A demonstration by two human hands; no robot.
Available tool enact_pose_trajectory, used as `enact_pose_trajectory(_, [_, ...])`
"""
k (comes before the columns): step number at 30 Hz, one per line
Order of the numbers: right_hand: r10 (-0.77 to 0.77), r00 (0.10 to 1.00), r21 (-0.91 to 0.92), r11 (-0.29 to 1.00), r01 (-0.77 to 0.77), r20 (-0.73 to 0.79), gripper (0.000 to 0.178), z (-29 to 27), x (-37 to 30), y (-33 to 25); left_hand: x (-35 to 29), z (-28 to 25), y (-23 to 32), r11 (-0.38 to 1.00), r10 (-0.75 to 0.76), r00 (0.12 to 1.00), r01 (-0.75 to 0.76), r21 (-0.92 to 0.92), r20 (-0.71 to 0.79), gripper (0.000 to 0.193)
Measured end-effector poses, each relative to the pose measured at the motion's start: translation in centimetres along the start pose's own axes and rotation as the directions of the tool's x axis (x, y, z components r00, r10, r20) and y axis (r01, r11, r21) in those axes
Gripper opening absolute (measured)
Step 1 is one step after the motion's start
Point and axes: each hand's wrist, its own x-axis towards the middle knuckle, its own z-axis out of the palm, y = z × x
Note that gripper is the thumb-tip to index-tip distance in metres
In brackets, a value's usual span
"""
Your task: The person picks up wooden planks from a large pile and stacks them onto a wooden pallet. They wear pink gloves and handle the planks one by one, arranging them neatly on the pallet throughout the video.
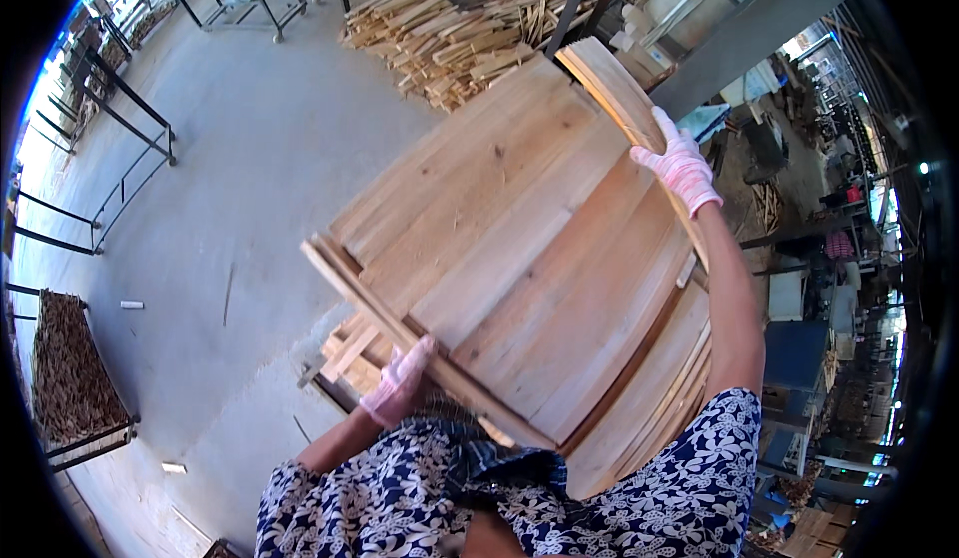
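Observation:
A broad layer of pale wooden boards (479, 218) lies side by side in front of me. Along their near-left ends runs a narrow wooden strip (360, 298), crosswise to the boards. My left hand (400, 383), in a pink and white glove, is closed around this strip near its middle; some of its fingers are hidden. At the far right edge of the layer is a long wooden plank (611, 83). My right hand (682, 163), in a similar glove, grips it with the fingers over its top and the thumb toward the boards.
More boards (659, 358) are stacked close to my body at the right. Loose wood pieces (460, 43) are heaped on the floor (250, 168) beyond. Black metal racks (130, 108) stand at the left, one holding a brown stack (72, 368). A grey beam (754, 38) rises at far right.

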Motion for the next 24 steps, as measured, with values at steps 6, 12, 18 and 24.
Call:
enact_pose_trajectory(6, [-0.139, 0.984, 0.372, 0.924, 0.088, 0.112, 0.097, 5.3, 9.5, 5.9, 1.7, -3.4, -6.1, 0.99, 0.079, 0.996, -0.084, 0.111, 0.049, 0.05])
enact_pose_trajectory(12, [-0.272, 0.925, 0.63, 0.775, 0.048, 0.264, 0.084, 6.9, 10.3, 4.6, -0.4, 1.4, -2.2, 0.999, 0.014, 0.952, -0.029, -0.044, -0.305, 0.041])
enact_pose_trajectory(18, [-0.03, 0.985, 0.15, 0.989, 0.005, 0.169, 0.092, 4.6, 8.1, 0.8, -1.3, 2.8, 1.3, 0.999, -0.033, 0.93, 0.039, 0.007, -0.366, 0.044])
enact_pose_trajectory(24, [-0.036, 0.995, 0.057, 0.998, 0.031, 0.097, 0.096, 2.5, 5.7, -2.9, -1.4, 3.2, 3.4, 0.992, -0.124, 0.937, 0.107, -0.068, -0.327, 0.044])
